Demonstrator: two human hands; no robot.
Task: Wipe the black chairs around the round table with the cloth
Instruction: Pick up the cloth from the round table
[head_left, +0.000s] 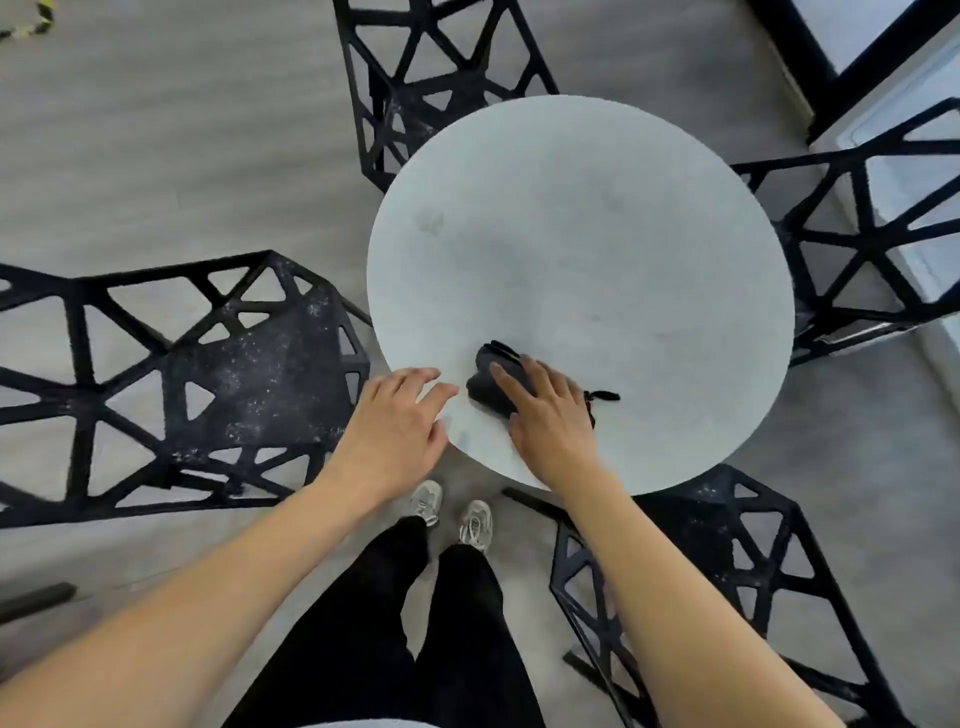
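A dark folded cloth (485, 384) lies on the round pale table (582, 260) near its front edge. My right hand (545, 415) rests on the cloth with fingers spread over it. My left hand (397, 415) hovers flat at the table's front-left edge, fingers relaxed, holding nothing. Several black lattice chairs stand around the table: one at the left (208, 384) with a dusty seat, one at the back (426, 78), one at the right (872, 239), one at the front right (727, 571).
Grey floor lies all around. My legs in black trousers and pale shoes (452, 512) stand between the left and front-right chairs. A black-framed window or door (841, 67) is at the back right. A dark bar (36, 597) lies on the floor at left.
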